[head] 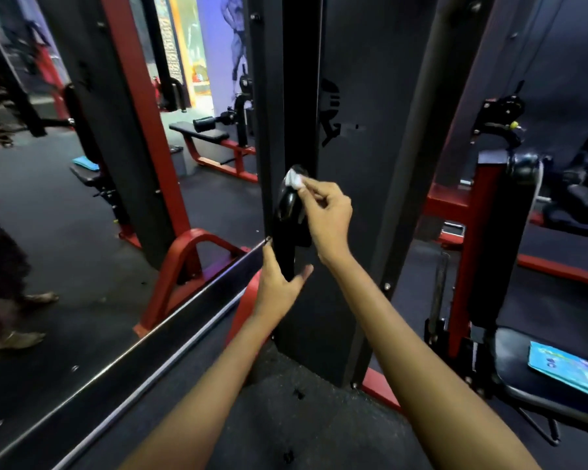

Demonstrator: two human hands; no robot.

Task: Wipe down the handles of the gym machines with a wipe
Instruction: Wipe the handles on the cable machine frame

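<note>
Wipe (294, 179) pinched in right hand (326, 215) against black handle (287, 212) top; left hand (279, 283) gripping handle's lower end.

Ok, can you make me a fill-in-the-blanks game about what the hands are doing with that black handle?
1. The right hand pinches a small wipe coloured ____.
2. The left hand steadies the lower end of the black ____.
3. The wipe is pressed against the ____ end of that handle.
4. On the seat at the right lies a flat packet coloured ____.

Missing words: white; handle; upper; blue
</note>
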